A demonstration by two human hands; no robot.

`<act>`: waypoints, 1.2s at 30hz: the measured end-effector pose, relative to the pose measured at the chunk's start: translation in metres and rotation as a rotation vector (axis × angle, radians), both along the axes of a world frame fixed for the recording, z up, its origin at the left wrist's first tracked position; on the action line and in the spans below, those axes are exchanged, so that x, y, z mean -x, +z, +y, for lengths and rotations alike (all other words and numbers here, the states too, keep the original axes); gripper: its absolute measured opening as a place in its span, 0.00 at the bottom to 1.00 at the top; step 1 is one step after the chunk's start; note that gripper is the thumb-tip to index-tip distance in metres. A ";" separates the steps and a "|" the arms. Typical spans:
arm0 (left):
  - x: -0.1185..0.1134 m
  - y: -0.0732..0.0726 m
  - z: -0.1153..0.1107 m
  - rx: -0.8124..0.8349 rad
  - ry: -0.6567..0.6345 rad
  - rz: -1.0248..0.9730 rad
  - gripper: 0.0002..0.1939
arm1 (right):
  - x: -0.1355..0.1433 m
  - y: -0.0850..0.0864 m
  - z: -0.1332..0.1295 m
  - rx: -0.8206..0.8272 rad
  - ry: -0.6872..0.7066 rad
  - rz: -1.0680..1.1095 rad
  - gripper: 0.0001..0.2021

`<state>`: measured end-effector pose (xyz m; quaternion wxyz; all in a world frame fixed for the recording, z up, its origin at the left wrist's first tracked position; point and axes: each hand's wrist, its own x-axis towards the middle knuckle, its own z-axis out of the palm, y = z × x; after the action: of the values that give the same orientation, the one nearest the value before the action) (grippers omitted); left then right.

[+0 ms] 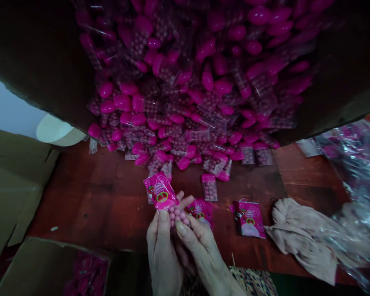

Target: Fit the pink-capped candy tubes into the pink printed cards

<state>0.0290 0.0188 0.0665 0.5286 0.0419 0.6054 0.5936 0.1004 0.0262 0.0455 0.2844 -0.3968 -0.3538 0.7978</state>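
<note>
Hands [181,242] closed around pink packet [161,193] and beads [178,216] — capped containers [179,119] heaped beyond — cloth [302,238] right.

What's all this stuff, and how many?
tubs: too many to count, clear and pink, top
held packet: 1, pink, between hands
balls: many, pale pink, between hands
table packets: 2 or more, pink, middle
cloth: 1, beige, right
plastic: 1 heap, clear, far right
cardboard: 2 pieces, brown, left
round thing: 1, white, left
patterned cloth: 1, dark and cream, bottom
table: 1, reddish, middle
left hand: 1, bare, bottom
right hand: 1, bare, bottom
</note>
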 end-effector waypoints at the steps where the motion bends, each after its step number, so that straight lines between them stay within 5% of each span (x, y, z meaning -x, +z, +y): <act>1: -0.001 0.000 -0.001 -0.006 -0.016 0.022 0.21 | 0.000 0.001 0.000 -0.022 -0.037 -0.025 0.16; 7: -0.005 0.000 -0.006 -0.055 -0.076 0.057 0.20 | 0.000 0.002 0.000 -0.029 -0.141 0.032 0.13; 11: -0.002 -0.003 -0.001 -0.167 -0.116 -0.096 0.22 | -0.009 0.000 0.012 0.319 -0.090 0.475 0.14; 15: 0.005 -0.006 0.011 -0.182 -0.098 -0.275 0.21 | -0.018 -0.009 0.020 0.702 0.112 0.911 0.14; 19: 0.007 -0.010 0.018 -0.267 -0.138 -0.379 0.15 | -0.020 -0.018 0.018 0.830 0.175 1.111 0.12; 30: -0.002 -0.012 0.007 -0.519 -0.218 -0.297 0.15 | -0.021 0.005 0.007 0.896 0.136 0.945 0.15; 33: 0.002 -0.007 0.005 -0.437 -0.241 -0.251 0.16 | -0.019 0.009 0.006 0.826 0.129 0.922 0.14; 36: 0.006 -0.005 0.004 -0.202 -0.121 -0.128 0.15 | -0.012 0.012 0.005 0.654 -0.045 0.728 0.14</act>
<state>0.0230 0.0225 0.0612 0.5939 0.0934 0.5039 0.6202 0.1127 0.0316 0.0575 0.2675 -0.1681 0.0463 0.9477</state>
